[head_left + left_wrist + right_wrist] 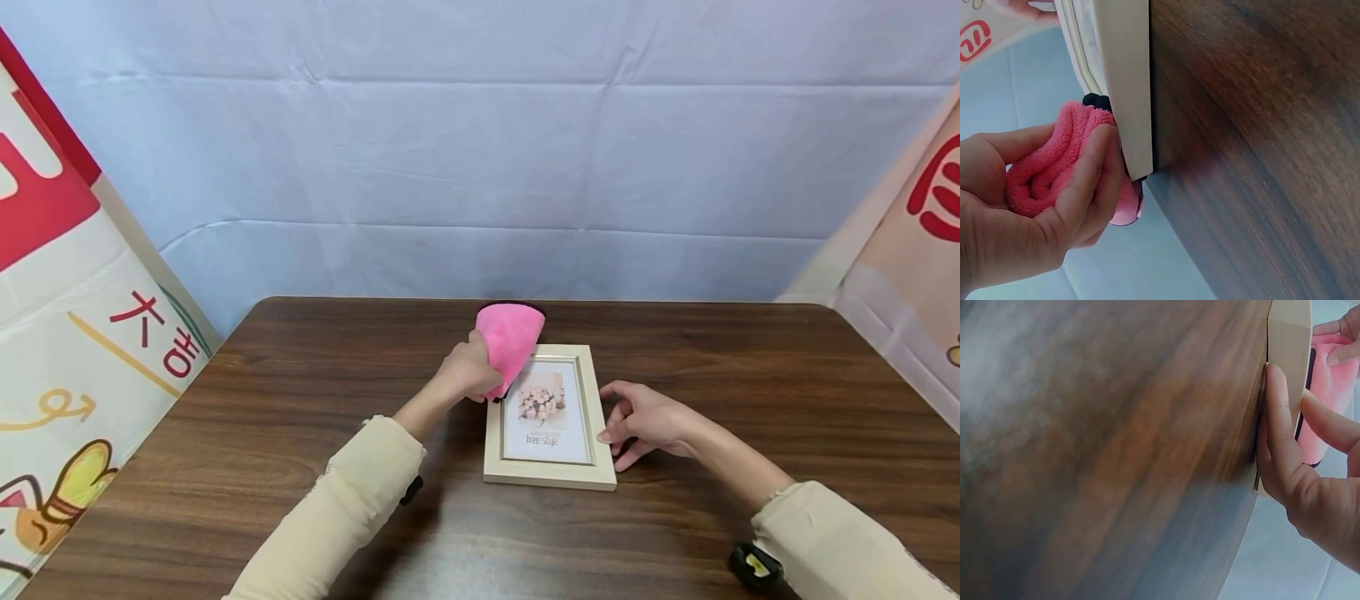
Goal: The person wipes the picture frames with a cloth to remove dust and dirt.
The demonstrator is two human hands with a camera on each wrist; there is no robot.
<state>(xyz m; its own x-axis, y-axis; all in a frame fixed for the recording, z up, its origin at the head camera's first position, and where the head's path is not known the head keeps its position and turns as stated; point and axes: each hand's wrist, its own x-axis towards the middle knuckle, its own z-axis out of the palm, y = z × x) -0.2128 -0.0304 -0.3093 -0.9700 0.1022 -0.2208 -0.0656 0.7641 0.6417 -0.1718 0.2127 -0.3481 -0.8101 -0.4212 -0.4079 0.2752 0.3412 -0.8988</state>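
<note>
A cream picture frame (551, 475) with a flower print lies face up on the wooden table. My left hand (468, 369) grips a folded pink cloth (512, 337) with dark edging at the frame's upper left corner. In the left wrist view the cloth (1041, 162) is bunched between thumb and fingers, against the frame's border (1127, 81). My right hand (648, 421) holds the frame's right side, thumb on the border. Seen from the right wrist, its fingers (1280, 419) lie along the outer side of the frame (1288, 344), low by the tabletop.
The brown table (315, 375) extends to both sides of the frame. A pale blue cloth backdrop (450, 167) hangs behind its far edge. Printed banners stand at the left (90, 333) and right (907, 292).
</note>
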